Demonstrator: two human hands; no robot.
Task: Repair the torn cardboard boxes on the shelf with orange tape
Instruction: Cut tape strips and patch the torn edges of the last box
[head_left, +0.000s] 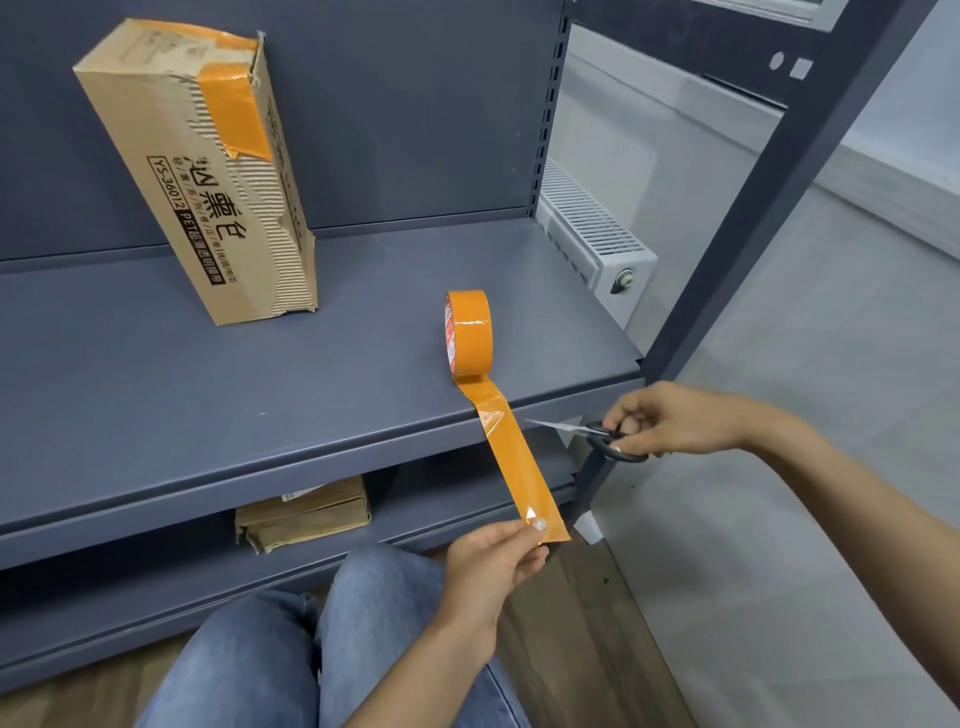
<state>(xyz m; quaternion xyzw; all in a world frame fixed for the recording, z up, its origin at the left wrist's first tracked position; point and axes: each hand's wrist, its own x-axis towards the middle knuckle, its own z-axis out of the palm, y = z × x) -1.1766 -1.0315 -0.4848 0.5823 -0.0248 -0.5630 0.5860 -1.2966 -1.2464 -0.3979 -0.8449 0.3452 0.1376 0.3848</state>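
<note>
white radiator (592, 228) beside the shelving, wooden floor (582, 623), jeans-clad knees (291, 649)

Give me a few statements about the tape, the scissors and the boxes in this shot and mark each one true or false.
1. The tape roll stands on edge on the shelf. True.
2. The right hand holds the tape strip. False: the left hand pinches its free end; the right holds the scissors.
3. The upright box already carries orange tape. True.
4. The scissors lie on the shelf. False: they are held at the strip's edge.
</note>
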